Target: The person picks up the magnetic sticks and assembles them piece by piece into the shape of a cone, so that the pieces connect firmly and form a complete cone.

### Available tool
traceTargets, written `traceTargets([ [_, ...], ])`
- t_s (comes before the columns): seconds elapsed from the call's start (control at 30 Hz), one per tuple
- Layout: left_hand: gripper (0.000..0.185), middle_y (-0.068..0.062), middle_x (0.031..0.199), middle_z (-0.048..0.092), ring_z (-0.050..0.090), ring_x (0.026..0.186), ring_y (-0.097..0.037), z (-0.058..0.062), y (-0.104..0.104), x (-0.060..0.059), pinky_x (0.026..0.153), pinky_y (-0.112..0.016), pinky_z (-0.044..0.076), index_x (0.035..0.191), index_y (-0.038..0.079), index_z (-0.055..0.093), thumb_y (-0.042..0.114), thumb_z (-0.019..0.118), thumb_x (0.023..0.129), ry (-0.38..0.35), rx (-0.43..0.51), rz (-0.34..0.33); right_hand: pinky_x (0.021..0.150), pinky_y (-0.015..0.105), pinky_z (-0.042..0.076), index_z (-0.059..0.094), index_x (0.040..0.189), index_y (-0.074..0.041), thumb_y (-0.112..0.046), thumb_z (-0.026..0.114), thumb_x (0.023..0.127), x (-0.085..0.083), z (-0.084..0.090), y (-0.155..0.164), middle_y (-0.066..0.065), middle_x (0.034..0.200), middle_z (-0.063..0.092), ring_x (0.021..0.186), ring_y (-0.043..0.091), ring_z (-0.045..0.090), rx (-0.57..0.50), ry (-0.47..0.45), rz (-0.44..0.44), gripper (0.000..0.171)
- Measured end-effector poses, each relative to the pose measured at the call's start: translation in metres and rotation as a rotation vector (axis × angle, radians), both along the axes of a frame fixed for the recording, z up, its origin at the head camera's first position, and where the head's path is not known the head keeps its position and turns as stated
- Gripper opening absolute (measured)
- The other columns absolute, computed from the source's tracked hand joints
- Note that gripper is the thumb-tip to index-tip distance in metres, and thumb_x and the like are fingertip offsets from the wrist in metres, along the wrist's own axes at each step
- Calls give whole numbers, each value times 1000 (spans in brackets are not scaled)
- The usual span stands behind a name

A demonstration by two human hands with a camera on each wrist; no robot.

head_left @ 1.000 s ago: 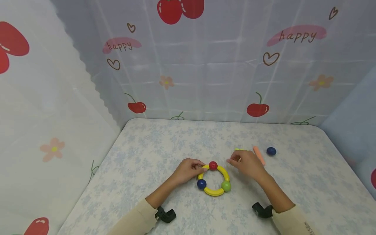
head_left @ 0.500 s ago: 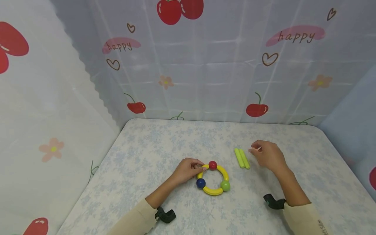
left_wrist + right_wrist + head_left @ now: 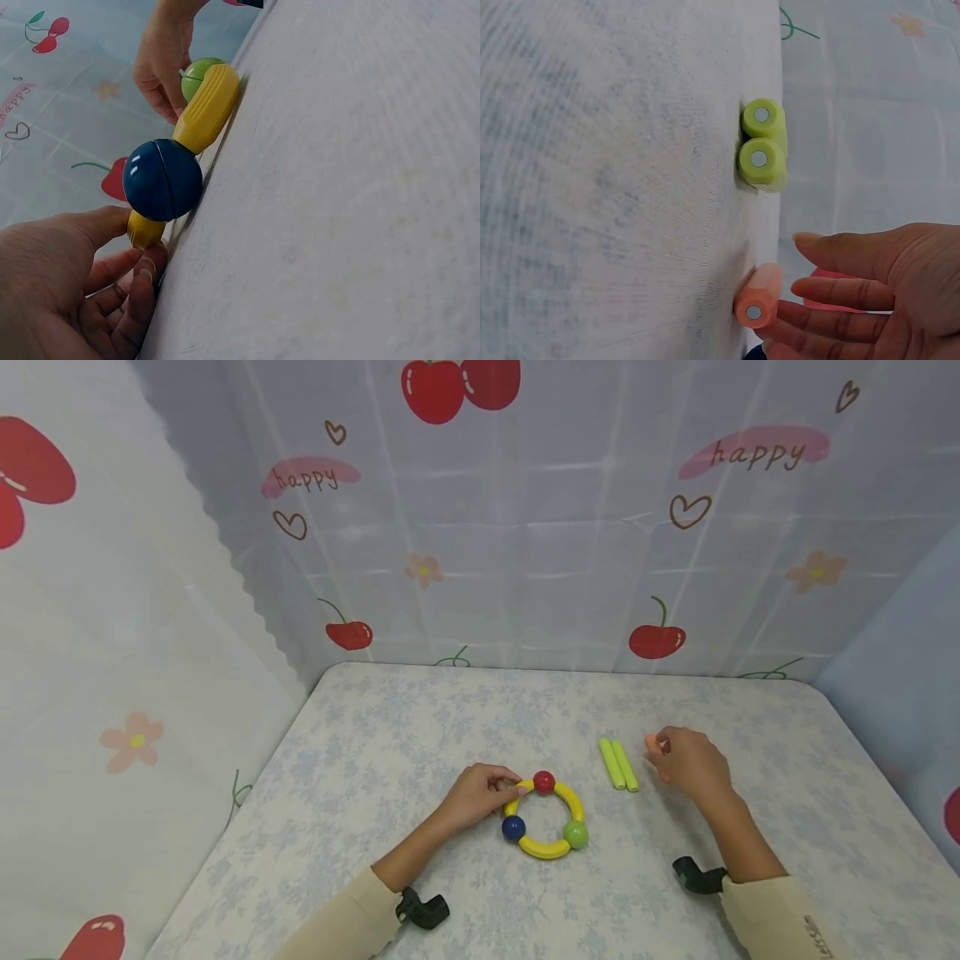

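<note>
A ring (image 3: 546,850) of yellow curved rods, joined by a red, a dark blue and a light green ball, lies on the table. At its upper left, my left hand (image 3: 474,797) pinches a yellow curved rod (image 3: 144,231) between thumb and fingers, beside the dark blue ball (image 3: 161,181). Off to the right, my right hand (image 3: 692,764) is at an orange rod (image 3: 757,298), partly covering it in the head view. In the right wrist view the fingers reach the rod's side, while the thumb stands away from it.
Two lime-green rods (image 3: 618,765) lie side by side between the ring and the right hand; silver discs show in their ends. A sliver of a dark blue thing (image 3: 756,352) shows under the right fingers. Printed curtains (image 3: 510,568) surround the table (image 3: 420,718).
My right hand has moved right from beside the ring, past the green rods, to the orange rod. It now hides the loose blue ball in the head view. The left hand stays put.
</note>
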State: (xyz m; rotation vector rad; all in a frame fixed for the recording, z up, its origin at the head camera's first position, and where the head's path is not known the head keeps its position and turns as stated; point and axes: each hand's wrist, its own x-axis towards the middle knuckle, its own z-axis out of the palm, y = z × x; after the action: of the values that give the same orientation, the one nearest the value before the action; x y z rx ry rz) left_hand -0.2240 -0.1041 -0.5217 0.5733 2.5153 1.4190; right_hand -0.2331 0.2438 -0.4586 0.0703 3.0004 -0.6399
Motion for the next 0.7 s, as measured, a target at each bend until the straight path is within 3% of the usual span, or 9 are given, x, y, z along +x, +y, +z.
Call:
traceTargets([
  [0.27,29,5,70,66,60,55,-13,0,0,-1,50,-27,50,110,10,78,34,75,94,-1,-1,5,65,44,54,56,129,14,-10,73,91,-1,-4,-3,25,106,67,83,31,64,-20,-63,-62,48],
  [0.7,28,4,70,66,60,56,-14,-1,0,0,51,-27,50,110,10,78,33,75,94,-9,7,4,72,48,54,58,127,16,-12,72,91,-2,-4,-4,29,110,65,93,38,63,-48,-97,-71,48],
])
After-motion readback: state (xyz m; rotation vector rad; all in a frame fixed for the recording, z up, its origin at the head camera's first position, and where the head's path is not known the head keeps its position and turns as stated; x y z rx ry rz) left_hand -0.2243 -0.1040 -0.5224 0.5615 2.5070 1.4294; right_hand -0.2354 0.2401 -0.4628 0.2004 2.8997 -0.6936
